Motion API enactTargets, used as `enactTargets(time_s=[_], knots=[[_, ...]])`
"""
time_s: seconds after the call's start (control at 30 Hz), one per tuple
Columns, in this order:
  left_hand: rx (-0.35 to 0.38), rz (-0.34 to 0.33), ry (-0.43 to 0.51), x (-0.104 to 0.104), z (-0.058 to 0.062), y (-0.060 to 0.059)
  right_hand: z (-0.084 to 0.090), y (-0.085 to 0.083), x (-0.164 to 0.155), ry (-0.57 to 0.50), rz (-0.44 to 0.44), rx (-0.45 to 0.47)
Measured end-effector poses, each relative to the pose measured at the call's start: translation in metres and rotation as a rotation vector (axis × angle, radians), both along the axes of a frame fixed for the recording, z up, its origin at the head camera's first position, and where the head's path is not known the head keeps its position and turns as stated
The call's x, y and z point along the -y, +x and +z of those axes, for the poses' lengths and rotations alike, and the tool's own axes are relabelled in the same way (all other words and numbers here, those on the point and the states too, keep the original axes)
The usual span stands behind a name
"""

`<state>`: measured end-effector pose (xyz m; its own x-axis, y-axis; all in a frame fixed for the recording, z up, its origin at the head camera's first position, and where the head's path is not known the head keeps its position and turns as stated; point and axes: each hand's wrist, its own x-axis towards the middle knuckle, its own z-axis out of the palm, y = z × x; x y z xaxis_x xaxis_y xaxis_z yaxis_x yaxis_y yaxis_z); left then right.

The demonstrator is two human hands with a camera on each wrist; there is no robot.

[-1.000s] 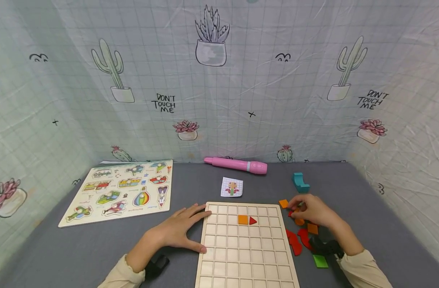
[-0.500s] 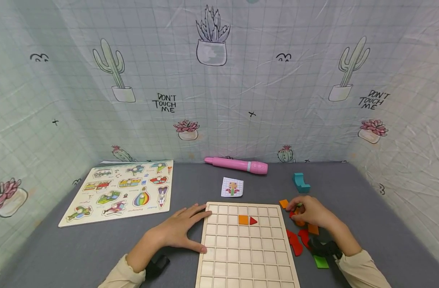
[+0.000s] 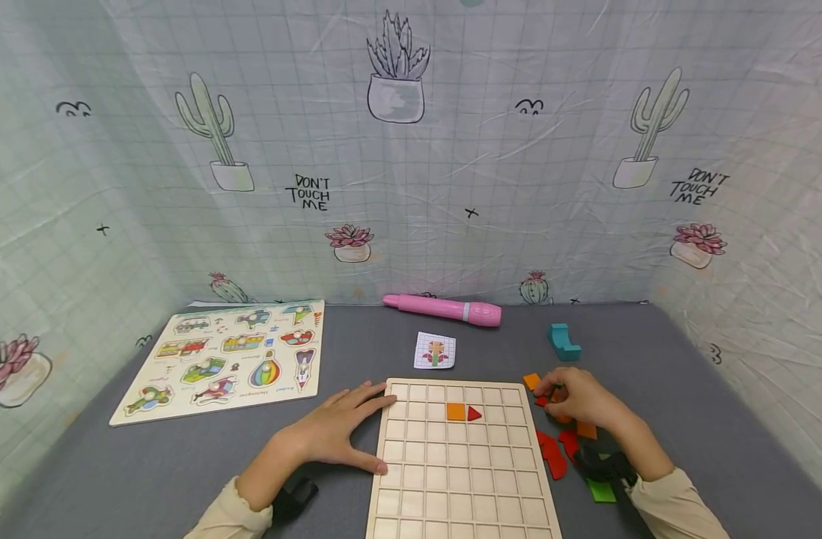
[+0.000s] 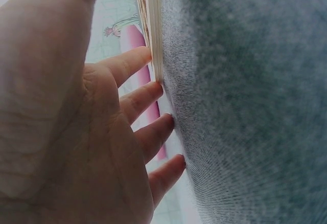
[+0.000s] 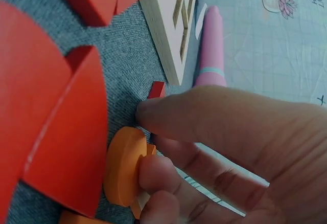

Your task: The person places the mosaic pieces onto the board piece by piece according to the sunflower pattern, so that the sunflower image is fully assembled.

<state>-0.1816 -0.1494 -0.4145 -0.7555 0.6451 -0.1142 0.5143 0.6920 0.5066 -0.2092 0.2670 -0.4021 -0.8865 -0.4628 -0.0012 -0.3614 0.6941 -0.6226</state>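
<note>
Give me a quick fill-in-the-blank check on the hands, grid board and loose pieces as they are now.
1. The left hand rests flat against the grid board's ____ edge.
2. In the board sit an orange square and a ____ triangle.
3. The right hand touches a round ____ piece.

Missing words: left; red; orange

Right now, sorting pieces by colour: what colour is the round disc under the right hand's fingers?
Orange round disc, clearest in right wrist view.

Pale unfinished wooden grid board (image 3: pixel 461 464), smooth and matt, on a bench (image 3: pixel 182 464) covered in grey felt-like cloth; glossy pink plastic pen (image 3: pixel 442 308); painted wooden orange disc (image 5: pixel 122 165).
</note>
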Motion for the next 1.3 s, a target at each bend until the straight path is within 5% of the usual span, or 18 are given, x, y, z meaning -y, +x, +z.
enactTargets(time_s=[0.37,0.93,1.3], knots=[[-0.004,0.0,-0.006,0.0,-0.001,-0.001,-0.002,0.0,0.005,0.025,-0.031,-0.063],[-0.015,-0.011,0.001,0.001,-0.001,-0.002,0.016,0.004,0.049,-0.098,0.119,-0.013],[-0.024,-0.01,-0.007,0.001,-0.001,-0.002,0.009,-0.002,0.085,-0.113,0.165,-0.016]])
